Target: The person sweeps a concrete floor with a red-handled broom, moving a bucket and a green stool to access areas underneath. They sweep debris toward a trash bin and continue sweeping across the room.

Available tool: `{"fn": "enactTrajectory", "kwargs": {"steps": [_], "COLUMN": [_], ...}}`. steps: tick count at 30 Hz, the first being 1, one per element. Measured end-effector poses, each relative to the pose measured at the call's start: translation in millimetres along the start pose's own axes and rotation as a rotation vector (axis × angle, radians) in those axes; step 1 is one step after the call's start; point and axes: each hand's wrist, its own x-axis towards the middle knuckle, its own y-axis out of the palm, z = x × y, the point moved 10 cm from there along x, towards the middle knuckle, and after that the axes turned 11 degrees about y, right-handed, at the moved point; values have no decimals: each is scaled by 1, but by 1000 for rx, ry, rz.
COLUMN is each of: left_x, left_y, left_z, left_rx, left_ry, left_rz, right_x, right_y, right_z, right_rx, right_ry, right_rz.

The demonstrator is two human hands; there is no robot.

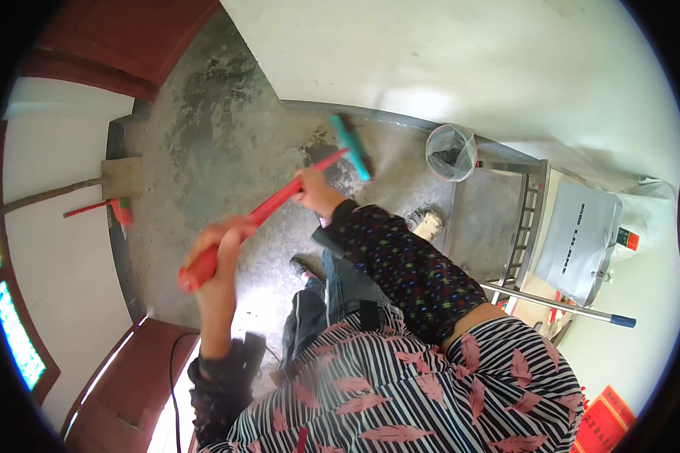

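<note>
Both my hands grip the red handle of a long-handled floor tool. My left hand wraps around the handle close to its rounded top end, at the lower left. Farther along the handle, my right hand closes around it. The tool's narrow teal head is down at the concrete floor, close to the wall. Whether it carries bristles or a blade, I cannot tell. My feet are below; one dark shoe shows.
A bag-lined wastebasket stands by the wall. Right of my arm are a mop-like head, a metal pole and a metal-framed table holding a silver case. At left, a shovel and small broom lean. A black cable hangs lower left.
</note>
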Motion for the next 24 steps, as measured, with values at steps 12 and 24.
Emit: {"fn": "enactTrajectory", "kwargs": {"steps": [12,24], "left_x": [-16,-9], "left_y": [-16,-102], "left_z": [-96,20], "left_rx": [-111,-135], "left_ry": [413,4], "left_rz": [211,-196], "right_x": [-117,41], "right_y": [46,96], "right_z": [42,-40], "right_rx": [888,97], "right_ry": [643,73], "right_rz": [-146,85]}}
